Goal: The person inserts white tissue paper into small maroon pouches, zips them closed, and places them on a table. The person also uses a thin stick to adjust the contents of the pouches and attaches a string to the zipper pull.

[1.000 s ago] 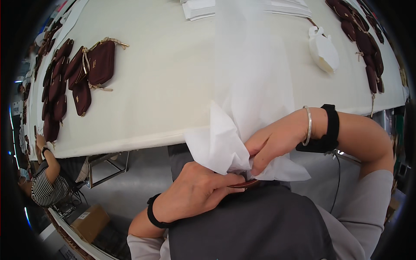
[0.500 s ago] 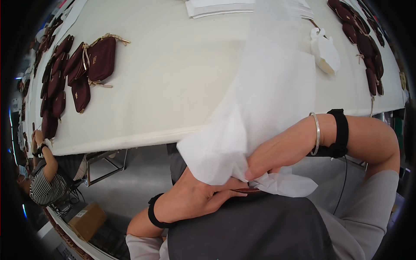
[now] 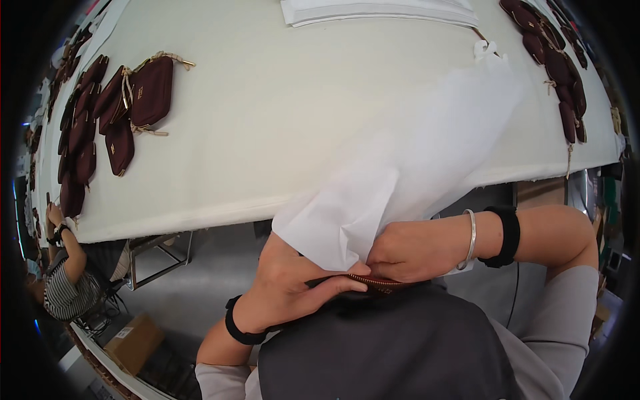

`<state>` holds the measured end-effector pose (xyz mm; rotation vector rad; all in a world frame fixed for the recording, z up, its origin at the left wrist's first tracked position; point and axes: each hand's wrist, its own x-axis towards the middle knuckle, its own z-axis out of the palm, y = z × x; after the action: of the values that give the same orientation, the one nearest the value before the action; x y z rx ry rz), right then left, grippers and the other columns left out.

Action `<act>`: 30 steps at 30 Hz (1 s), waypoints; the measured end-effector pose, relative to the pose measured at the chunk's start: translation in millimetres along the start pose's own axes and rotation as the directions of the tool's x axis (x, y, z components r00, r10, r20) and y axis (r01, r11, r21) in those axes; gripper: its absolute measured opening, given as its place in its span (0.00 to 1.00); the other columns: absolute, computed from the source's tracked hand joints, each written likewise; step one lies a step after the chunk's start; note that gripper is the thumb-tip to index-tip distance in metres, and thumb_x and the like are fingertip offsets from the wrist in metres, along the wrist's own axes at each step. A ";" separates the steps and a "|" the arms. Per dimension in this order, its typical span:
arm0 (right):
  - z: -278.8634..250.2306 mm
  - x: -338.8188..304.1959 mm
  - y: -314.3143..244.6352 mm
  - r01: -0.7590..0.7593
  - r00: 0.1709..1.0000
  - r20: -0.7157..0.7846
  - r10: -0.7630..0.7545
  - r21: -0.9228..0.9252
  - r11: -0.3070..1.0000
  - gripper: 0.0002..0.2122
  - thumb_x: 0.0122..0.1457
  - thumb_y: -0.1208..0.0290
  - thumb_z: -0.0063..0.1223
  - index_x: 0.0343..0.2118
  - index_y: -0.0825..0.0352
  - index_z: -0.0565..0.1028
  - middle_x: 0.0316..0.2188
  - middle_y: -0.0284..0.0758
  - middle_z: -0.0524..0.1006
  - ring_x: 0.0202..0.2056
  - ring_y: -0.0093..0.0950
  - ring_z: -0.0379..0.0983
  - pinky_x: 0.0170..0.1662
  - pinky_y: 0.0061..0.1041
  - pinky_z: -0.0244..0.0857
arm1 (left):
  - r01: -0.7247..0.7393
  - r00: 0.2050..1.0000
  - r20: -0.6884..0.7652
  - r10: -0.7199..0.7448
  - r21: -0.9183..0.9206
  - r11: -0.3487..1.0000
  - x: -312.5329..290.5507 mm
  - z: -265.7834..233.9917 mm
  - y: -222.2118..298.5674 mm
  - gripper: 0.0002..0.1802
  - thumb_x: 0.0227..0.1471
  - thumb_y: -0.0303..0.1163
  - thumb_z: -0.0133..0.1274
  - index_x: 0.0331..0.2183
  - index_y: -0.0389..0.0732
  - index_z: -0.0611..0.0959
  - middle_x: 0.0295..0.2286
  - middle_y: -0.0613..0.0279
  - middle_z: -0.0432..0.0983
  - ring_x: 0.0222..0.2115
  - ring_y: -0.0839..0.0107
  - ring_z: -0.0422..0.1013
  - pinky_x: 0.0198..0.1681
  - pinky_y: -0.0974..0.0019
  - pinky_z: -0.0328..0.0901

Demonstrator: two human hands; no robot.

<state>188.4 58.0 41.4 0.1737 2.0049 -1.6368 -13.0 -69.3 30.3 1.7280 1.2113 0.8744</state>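
The pouch I've got is reddish brown with a row of gold zip teeth along its lip, and it's down at the person's waist, against the dark apron and off the table edge. Left hand is pinching its rim, thumb on the near side. Right hand is curled at the mouth, but its fingertips are out of my sight, so I can't tell whether it's gripping anything.

Honestly I only get a thin strip of the pouch — the hands and the white paper cover the rest. The paper is thin, blurry toward its far end, and its lower tip meets the hands at the zip. It also blocks most of a white padded piece on the table.

Maroon pouches lie in a left pile and a right pile, with a white stack cut off up top. Off left there's a co-worker in stripes — plus a cardboard box below.
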 end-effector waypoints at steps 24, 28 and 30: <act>44.4 -30.3 0.9 0.238 0.907 -0.405 -0.114 0.268 0.934 0.25 0.69 0.60 0.46 0.64 0.69 0.63 0.51 0.47 0.76 0.50 0.41 0.75 0.54 0.33 0.67 | -0.242 0.881 -0.377 0.286 0.159 0.957 -19.9 16.9 -11.9 0.16 0.35 0.23 0.71 0.33 0.40 0.89 0.37 0.52 0.81 0.36 0.54 0.78 0.38 0.62 0.72; 44.8 -29.1 2.2 0.245 0.936 -0.299 -0.185 0.176 0.954 0.30 0.67 0.53 0.49 0.64 0.70 0.62 0.55 0.49 0.73 0.55 0.46 0.71 0.58 0.37 0.64 | -0.222 0.950 -0.210 0.232 0.070 0.973 -26.5 14.1 -12.7 0.14 0.37 0.23 0.70 0.31 0.35 0.87 0.40 0.50 0.80 0.38 0.53 0.78 0.40 0.59 0.72; 40.1 -29.6 -1.4 0.193 0.967 -0.213 -0.140 0.254 0.948 0.32 0.65 0.49 0.52 0.63 0.70 0.63 0.56 0.50 0.71 0.56 0.47 0.69 0.59 0.36 0.63 | -0.177 0.966 -0.205 0.157 -0.085 0.981 -24.1 14.4 -12.3 0.13 0.37 0.24 0.70 0.31 0.36 0.86 0.40 0.51 0.80 0.39 0.53 0.78 0.41 0.58 0.72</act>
<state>225.9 26.9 52.2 0.2790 1.9688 -2.0749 -12.0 -93.3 11.3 1.7092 1.1369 1.2128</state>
